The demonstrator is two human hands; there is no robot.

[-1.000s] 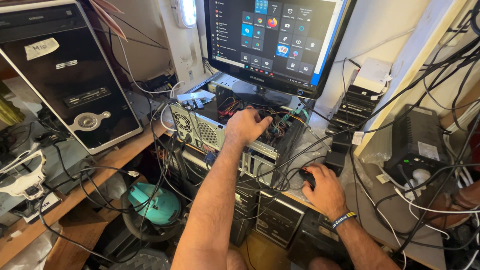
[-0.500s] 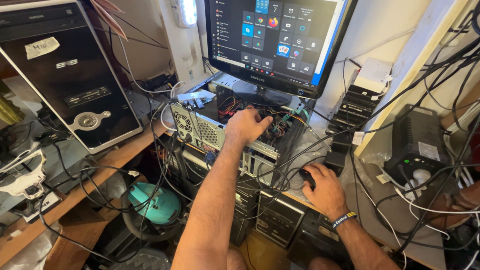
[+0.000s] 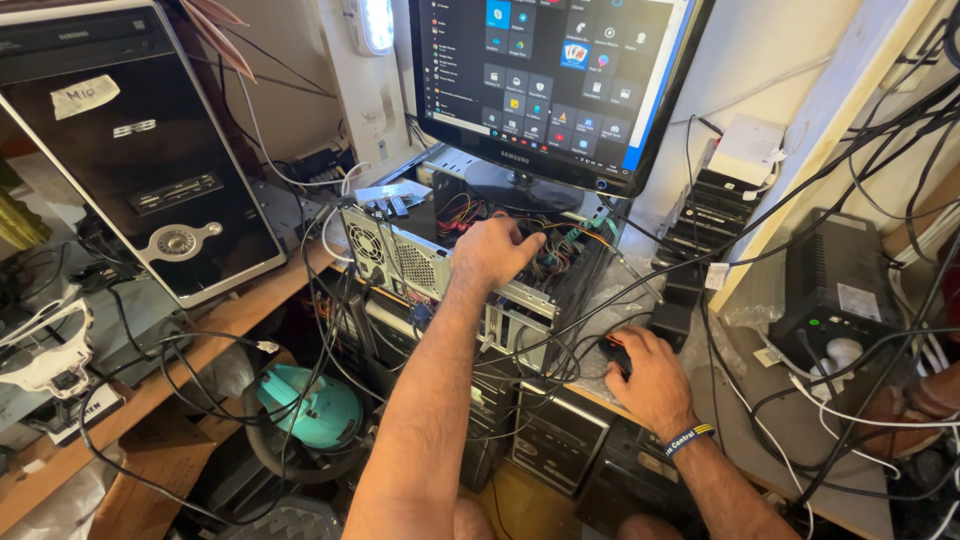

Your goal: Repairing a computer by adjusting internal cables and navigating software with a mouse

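Observation:
My left hand (image 3: 495, 250) reaches into an open grey computer case (image 3: 400, 262) lying on its side. Its fingertips are down among coloured cables (image 3: 555, 262) and hidden, so I cannot see whether they grip anything. My right hand (image 3: 650, 378) rests over a black mouse (image 3: 611, 352) on the bench to the right of the case, covering most of it. A black monitor (image 3: 560, 90) stands on top of the case, lit, showing a dark menu of tiles.
A black tower computer (image 3: 140, 150) stands at the left on a wooden shelf (image 3: 240, 315). A teal round appliance (image 3: 315, 410) lies below. A black power unit (image 3: 850, 290) and several tangled cables (image 3: 800, 180) fill the right side. More drives sit under the case.
Both hands stay where they were. The tiles on the monitor appear to have shifted a little.

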